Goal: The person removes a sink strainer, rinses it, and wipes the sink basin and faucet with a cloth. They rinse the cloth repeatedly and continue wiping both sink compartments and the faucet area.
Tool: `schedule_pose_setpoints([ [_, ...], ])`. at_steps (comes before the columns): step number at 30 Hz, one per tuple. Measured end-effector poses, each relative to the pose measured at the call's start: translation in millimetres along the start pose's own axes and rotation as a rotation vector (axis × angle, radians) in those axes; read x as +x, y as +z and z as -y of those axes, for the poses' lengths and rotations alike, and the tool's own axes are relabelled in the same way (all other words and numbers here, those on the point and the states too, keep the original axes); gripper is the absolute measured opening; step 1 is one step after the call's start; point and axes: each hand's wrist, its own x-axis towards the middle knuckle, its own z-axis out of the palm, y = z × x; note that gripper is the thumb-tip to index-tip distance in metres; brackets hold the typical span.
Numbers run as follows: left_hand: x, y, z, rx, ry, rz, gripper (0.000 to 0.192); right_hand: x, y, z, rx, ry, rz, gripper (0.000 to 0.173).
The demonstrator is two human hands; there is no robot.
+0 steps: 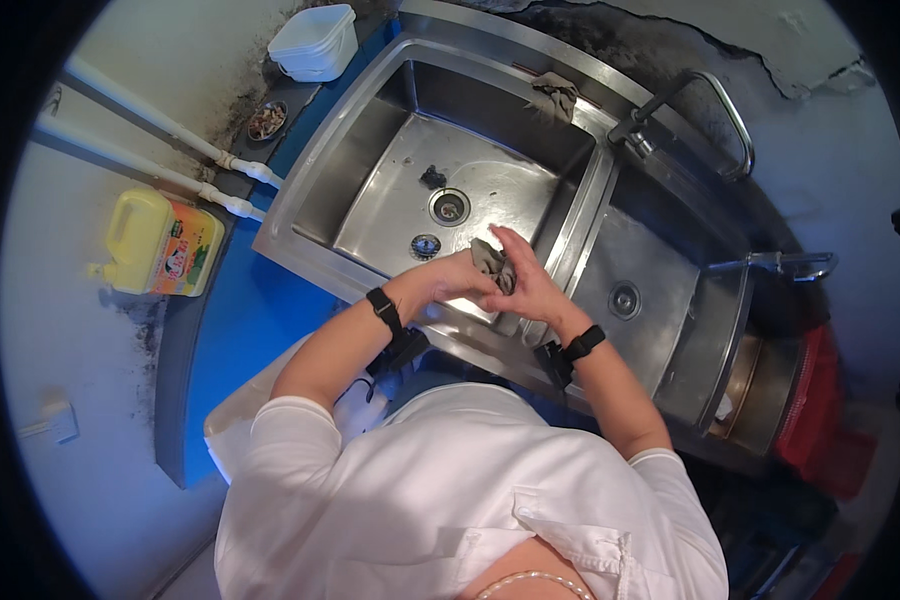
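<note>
Low over the front of the large stainless steel sink basin (379, 191), a crumpled grey cloth (489, 259) is bunched between both hands. My left hand (456, 277) grips it from the left with curled fingers. From the other side, my right hand (529, 281) has the cloth's right part between thumb and fingers, its fingers spread upward. Beyond the hands lies an uncovered drain (448, 208) with scraps in it. A round metal strainer (425, 246) rests loose on the basin floor. Near the drain is a dark wad (433, 177) that I cannot identify.
Another grey cloth (556, 96) hangs over the back rim. A second basin (637, 255) adjoins on the right, below a curved faucet (735, 127) and another tap (795, 264). Leftward stand a yellow jug (139, 240), white pipes (157, 165), a scrap bowl (268, 120) and white tubs (315, 45).
</note>
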Motion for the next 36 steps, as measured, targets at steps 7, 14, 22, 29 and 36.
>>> schedule_pose_setpoints([
  [7,22.7,25.5,-47.1,0.910,-0.128,-0.117,0.037,15.4,-13.1,9.3,-0.510,0.038,0.045,0.060],
  [14,40.1,18.8,-41.4,1.664,0.152,-0.304,0.021,27.9,-4.9,-11.4,-0.502,0.111,-0.080,0.029],
  [22,46.0,20.5,-9.3,1.788,0.217,-0.534,0.018,24.4,3.6,-35.1,-0.426,0.075,-0.045,0.026],
  [29,45.3,22.7,11.7,1.821,0.352,-0.577,0.013,16.6,21.0,-62.4,-0.428,0.138,-0.019,0.020],
  [36,41.7,33.5,46.5,1.791,0.205,-0.476,0.028,-17.0,30.4,-61.0,-0.351,0.235,0.065,0.021],
])
